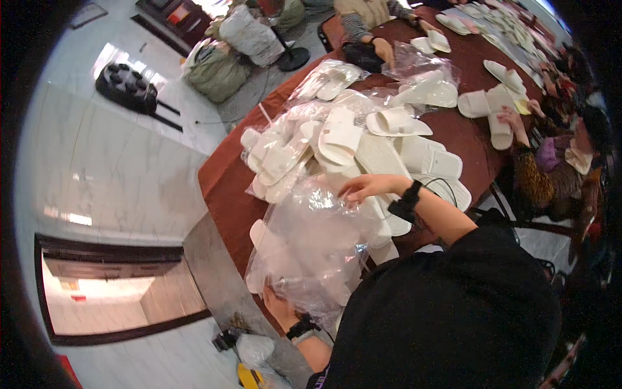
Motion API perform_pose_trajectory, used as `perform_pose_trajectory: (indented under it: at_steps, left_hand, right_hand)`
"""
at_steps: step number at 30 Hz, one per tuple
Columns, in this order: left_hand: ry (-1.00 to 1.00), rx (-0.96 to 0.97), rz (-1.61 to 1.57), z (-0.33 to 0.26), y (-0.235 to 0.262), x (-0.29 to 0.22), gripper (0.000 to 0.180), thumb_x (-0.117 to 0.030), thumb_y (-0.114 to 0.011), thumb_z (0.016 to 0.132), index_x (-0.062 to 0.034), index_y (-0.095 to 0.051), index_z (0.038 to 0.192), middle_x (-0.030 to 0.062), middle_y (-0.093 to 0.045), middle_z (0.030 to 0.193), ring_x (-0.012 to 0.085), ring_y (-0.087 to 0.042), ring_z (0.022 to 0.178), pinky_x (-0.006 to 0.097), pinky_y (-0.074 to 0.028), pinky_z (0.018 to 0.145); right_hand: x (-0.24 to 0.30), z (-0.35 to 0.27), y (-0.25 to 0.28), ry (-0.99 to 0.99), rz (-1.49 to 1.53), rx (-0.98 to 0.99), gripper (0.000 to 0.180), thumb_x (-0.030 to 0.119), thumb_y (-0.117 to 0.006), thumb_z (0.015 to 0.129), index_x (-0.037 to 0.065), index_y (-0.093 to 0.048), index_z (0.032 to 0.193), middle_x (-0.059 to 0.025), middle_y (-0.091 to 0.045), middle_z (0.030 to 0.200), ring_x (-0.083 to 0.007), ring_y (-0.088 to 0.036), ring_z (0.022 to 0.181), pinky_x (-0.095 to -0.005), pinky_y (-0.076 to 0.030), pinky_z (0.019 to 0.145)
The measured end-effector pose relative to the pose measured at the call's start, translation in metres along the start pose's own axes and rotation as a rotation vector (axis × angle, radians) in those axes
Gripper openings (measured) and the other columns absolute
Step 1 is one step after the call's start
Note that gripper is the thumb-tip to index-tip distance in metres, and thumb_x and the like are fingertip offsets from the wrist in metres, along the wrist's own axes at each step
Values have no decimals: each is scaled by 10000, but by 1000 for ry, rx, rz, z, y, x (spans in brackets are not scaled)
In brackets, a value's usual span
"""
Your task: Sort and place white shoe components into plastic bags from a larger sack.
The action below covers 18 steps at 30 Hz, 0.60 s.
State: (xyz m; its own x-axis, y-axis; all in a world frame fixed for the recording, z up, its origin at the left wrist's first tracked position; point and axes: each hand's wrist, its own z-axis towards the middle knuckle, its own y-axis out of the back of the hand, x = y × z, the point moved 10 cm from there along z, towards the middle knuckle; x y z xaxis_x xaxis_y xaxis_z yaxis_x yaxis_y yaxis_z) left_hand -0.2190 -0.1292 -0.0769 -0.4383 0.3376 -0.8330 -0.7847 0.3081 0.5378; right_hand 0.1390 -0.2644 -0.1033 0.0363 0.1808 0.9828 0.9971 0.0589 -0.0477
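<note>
A clear plastic bag [317, 227] spreads over white slippers at the near edge of the table. My left hand [278, 306] is closed on the bag's lower left edge, its fingertips partly covered by the film. At the bag's upper right edge, my right hand [368, 187] hangs with loosely bent fingers apart, and nothing shows between them. Under and beside the bag, a white slipper [257, 240] sticks out at the left. Just beyond my right hand rises a heap of white slippers [340, 136]. Black bands circle both my wrists.
A reddish-brown cloth covers the table [223, 170]. Across it, a person's hand [383, 50] is near more bagged slippers [427, 87]. Another person's hand [512, 122] touches a white slipper [500, 117] at the right. Stuffed sacks [220, 70] stand on the floor beyond.
</note>
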Motion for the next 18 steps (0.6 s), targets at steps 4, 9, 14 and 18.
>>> perform_pose_trajectory:
  at_steps: [4, 9, 14, 18]
  left_hand:
    - [397, -68, -842, -4, -12, 40, 401, -269, -486, 941, -37, -490, 1267, 116, -575, 1112, 269, -569, 987, 385, -505, 830]
    - [408, -124, -688, -7, -5, 14, 431, -303, -442, 954, -13, -490, 1269, 142, -536, 1186, 257, -551, 1033, 370, -485, 854]
    - [297, -135, -254, -18, 26, 80, 413, -263, -399, 967, 53, -519, 1204, 200, -529, 1185, 303, -522, 1072, 384, -425, 916]
    - [376, -165, -352, -26, 18, 87, 440, -283, -410, 958, 44, -496, 1240, 192, -490, 1226, 293, -503, 1097, 386, -420, 920]
  right_hand:
    - [22, 28, -22, 31, 95, 99, 465, 369, -516, 935, 26, -517, 1249, -88, -611, 1141, -164, -577, 1035, -301, -469, 866]
    - [25, 51, 11, 210, 379, -229, 416, 330, -488, 954, 41, -506, 1253, -83, -564, 1205, -175, -533, 1118, -310, -448, 911]
    - [7, 9, 76, 203, -380, -771, 477, 257, -592, 859, 102, -461, 1291, -102, -519, 1260, -272, -493, 1162, -381, -422, 941]
    - [-5, -40, 99, -34, -867, -994, 725, 229, -679, 734, 67, -346, 1357, -174, -461, 1316, -375, -471, 1174, -446, -416, 938]
